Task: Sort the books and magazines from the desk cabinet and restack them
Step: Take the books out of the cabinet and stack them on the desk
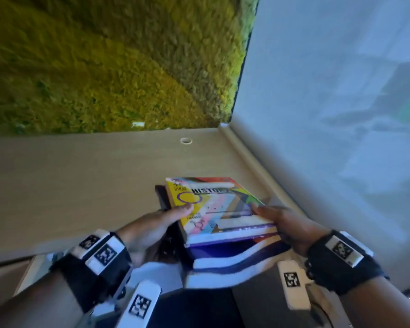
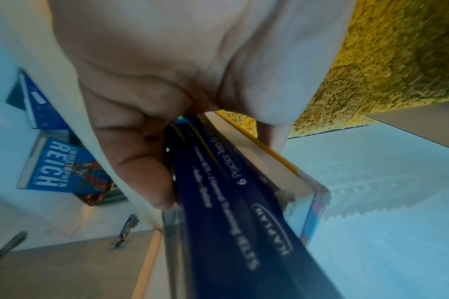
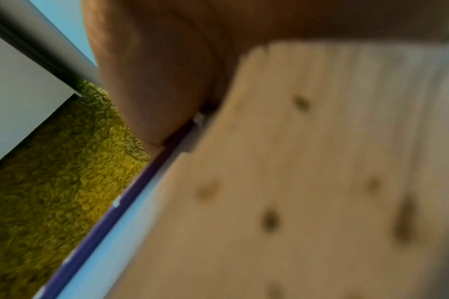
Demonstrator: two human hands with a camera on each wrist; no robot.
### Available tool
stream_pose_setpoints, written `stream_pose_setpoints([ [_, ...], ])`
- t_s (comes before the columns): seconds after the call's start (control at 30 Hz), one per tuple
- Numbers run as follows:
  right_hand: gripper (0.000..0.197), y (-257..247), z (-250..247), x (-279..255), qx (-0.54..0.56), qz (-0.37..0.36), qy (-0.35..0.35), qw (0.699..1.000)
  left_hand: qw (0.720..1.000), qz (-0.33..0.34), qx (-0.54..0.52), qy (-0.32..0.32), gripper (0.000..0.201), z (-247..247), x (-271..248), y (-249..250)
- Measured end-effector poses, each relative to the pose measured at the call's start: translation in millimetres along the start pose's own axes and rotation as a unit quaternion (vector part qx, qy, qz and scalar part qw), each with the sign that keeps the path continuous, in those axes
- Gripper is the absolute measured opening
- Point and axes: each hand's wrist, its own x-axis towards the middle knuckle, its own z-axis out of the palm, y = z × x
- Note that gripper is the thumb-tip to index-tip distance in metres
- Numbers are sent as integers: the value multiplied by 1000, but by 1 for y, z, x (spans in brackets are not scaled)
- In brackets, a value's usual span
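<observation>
A stack of books [image 1: 225,235] is held between both hands above the near edge of a pale, matte desk top [image 1: 81,181]. The left hand [image 1: 152,229] is clamped on the stack's left side, thumb laid over the top cover and fingers curled underneath; the right hand [image 1: 287,223] is clamped on the right side, thumb on the cover's right edge. Whether the far end of the stack rests on the desk cannot be told.

The top book [image 1: 213,207] is a glossy paperback, rectangular, its cover a patchwork of yellow, pink, pale blue and brown wedges with a purple ring and the word "HISTORY" in dark capitals. Beneath it lie thicker volumes with dark blue covers and white page blocks — the lowest sags in a soft wave. In the left wrist view the dark blue spine [image 2: 244,212] is printed in white with "KAPLAN" and "6 Practice Tests". In the right wrist view the page edges [image 3: 308,172] appear as a blurred, cream, faintly ridged block with brown specks.

Behind the desk a wall of rough, clumped moss [image 1: 104,62] in yellow-green is seen, and a smooth, pale panel [image 1: 329,91] rises at the right. A small white ring [image 1: 186,140] is set in the desk top. Two blue paperbacks — one [image 2: 59,163] lettered "REICH" — are seen at the left of the left wrist view, below the hand.
</observation>
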Motion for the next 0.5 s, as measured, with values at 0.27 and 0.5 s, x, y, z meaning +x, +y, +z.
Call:
stream_pose_setpoints([
  [0.27,42,-33,-60,119,-9,-47,70,996,998,24,40,48,34,15,145,64],
  [0.5,41,-48,-112,250,-134,-50,133,981,994,20,75,83,11,20,274,70],
])
